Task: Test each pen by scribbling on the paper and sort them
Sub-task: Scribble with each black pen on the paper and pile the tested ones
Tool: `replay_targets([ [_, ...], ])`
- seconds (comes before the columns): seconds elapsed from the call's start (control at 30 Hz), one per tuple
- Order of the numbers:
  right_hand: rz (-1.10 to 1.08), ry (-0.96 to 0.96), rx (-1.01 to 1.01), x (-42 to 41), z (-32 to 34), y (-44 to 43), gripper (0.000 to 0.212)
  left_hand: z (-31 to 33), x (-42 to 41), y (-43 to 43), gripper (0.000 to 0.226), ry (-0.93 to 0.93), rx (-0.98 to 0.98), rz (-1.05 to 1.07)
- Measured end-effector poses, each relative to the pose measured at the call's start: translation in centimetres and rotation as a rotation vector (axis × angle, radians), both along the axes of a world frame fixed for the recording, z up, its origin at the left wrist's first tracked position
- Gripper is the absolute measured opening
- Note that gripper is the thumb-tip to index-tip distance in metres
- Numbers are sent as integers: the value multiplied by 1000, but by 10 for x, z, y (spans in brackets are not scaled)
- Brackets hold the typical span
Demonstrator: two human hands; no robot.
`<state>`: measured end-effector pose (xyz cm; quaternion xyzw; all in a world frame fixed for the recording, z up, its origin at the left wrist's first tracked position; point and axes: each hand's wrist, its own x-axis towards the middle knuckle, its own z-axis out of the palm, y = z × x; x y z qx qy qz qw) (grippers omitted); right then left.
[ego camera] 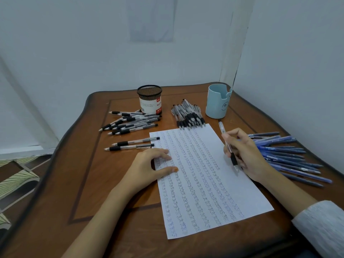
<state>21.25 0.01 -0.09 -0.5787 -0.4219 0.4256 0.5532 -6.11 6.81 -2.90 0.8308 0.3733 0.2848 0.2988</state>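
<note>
A white sheet of paper (202,179) covered in rows of blue scribbles lies on the wooden table (93,183). My left hand (149,168) rests on the sheet's left edge with straight fingers. My right hand (243,151) grips a clear pen with a black grip (226,144) in a writing hold, its tip at the paper's right edge. Two clear pens (130,144) lie left of the sheet. A pile of clear black-grip pens (130,122) lies at the back left, another pile (188,114) at the sheet's far end.
A black mesh pen cup (149,99) stands at the back left and a light blue cup (218,101) at the back right. Several blue pens (290,155) lie fanned out at the right edge. Walls close in behind and to the right.
</note>
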Motion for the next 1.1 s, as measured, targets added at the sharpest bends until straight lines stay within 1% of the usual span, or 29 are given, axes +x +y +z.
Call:
replay_targets([
  [0.13,23,-113,-60,1,8,14,16,-1,0,0,46,-7,-5,6],
  [0.2,78,-94,-52,0,19,30,8,-2,0,0,45,-19,-10,10],
  [0.27,137,-90,-30,-5,34,49,12,-2,0,0,45,-27,-15,17],
  [0.33,113,-246,-14,-11,46,70,13,-3,-1,1,45,-28,-19,22],
  [0.4,22,-414,2,-15,54,93,14,-3,-1,2,44,-26,-29,25],
  [0.6,-179,-721,28,-22,50,155,10,-5,-1,4,42,-6,-36,25],
  [0.73,-239,-782,93,-28,35,177,7,-7,-1,4,42,-20,-37,26],
  [0.97,-217,-887,140,-32,17,179,6,-8,-1,5,48,-13,-39,32],
  [1.03,-192,-915,189,-39,17,171,4,-7,0,5,49,-12,-41,28],
  [1.1,-95,-912,235,-53,17,159,2,-7,0,4,49,-17,-43,29],
])
